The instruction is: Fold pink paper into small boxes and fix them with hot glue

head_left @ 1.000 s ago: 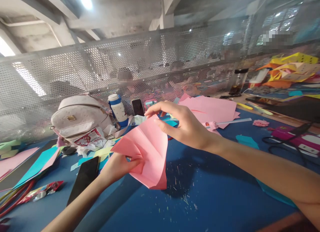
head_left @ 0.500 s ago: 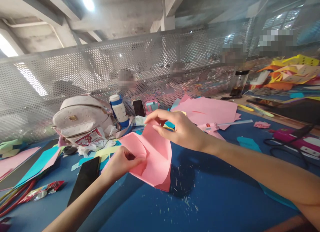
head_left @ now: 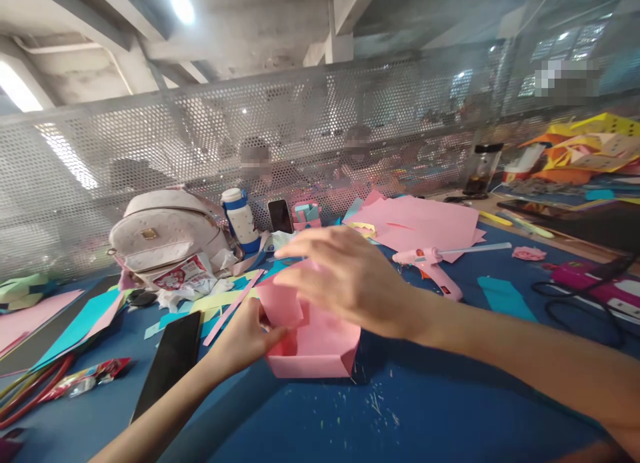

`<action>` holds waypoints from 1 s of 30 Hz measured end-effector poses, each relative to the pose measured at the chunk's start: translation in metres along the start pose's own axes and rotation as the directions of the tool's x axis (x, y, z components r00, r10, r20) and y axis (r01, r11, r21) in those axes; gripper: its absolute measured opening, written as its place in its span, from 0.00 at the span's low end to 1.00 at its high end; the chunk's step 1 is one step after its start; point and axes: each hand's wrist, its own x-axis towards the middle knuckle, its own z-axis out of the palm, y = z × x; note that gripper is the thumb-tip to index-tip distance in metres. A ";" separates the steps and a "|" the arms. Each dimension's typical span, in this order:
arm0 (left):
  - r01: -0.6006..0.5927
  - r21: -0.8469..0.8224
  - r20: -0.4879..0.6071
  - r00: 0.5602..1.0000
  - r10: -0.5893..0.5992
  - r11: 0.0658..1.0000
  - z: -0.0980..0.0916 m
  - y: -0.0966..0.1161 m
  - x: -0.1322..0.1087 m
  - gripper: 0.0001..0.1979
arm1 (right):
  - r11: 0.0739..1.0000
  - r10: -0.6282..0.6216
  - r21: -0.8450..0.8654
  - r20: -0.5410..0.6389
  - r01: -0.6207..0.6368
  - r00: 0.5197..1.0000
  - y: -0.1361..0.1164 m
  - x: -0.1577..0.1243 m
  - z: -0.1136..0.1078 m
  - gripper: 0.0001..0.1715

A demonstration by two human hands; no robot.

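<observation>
A partly folded pink paper box (head_left: 314, 366) sits on the blue tabletop in front of me, with its front wall and a right corner standing up. My left hand (head_left: 247, 340) pinches its left side between thumb and fingers, beside a raised flap. Above the box's back part is my right hand (head_left: 343, 280), slightly blurred, its fingers stretched out to the left and apart. It hides the far edge of the box; whether it touches the paper I cannot tell. Right of the box lies a pink glue gun (head_left: 425, 262) with a clear glue stick.
Behind stand a pale backpack (head_left: 167, 233), a white and blue bottle (head_left: 241, 220) and a phone (head_left: 279, 216) against a perforated metal screen. Pink sheets (head_left: 425, 220) lie at the back. A dark phone (head_left: 170, 356) is at left, a blue paper piece (head_left: 505, 298) at right.
The pink paper has gone from raised and tilted to lying lower with its front wall upright. My right hand has let go of its top edge and spread its fingers.
</observation>
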 end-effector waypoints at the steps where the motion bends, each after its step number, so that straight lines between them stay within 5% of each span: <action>1: -0.012 0.081 -0.018 1.000 0.014 0.997 0.001 0.003 -0.003 0.06 | 0.999 -0.033 -0.028 0.051 0.035 0.998 -0.007 -0.001 0.003 0.15; 6: -0.061 0.362 0.003 0.998 0.064 0.930 0.008 0.017 -0.016 0.05 | 0.998 0.061 -0.034 0.299 -0.053 0.952 -0.020 -0.011 0.025 0.19; 11: -0.090 0.241 0.066 0.995 0.077 0.966 0.008 0.015 -0.016 0.07 | 0.970 0.213 0.030 0.388 -0.243 0.897 -0.010 -0.012 0.031 0.27; 17: -0.048 0.194 0.121 0.992 0.025 0.980 0.005 0.014 -0.012 0.09 | 0.842 0.397 0.130 0.509 -0.524 0.764 -0.004 -0.004 0.022 0.29; 22: -0.019 0.213 0.133 0.991 -0.009 0.977 0.000 0.018 -0.009 0.09 | 0.722 0.381 0.336 0.536 -0.605 0.753 0.015 -0.008 0.029 0.33; 25: -0.016 0.145 0.162 0.987 -0.008 0.989 -0.003 0.014 -0.005 0.11 | 0.688 0.372 0.374 0.554 -0.622 0.744 0.025 -0.013 0.039 0.28; 30: 0.035 0.163 0.176 0.982 -0.064 0.986 -0.005 0.006 -0.001 0.14 | 0.578 0.325 0.398 0.689 -0.713 0.648 0.026 -0.018 0.054 0.18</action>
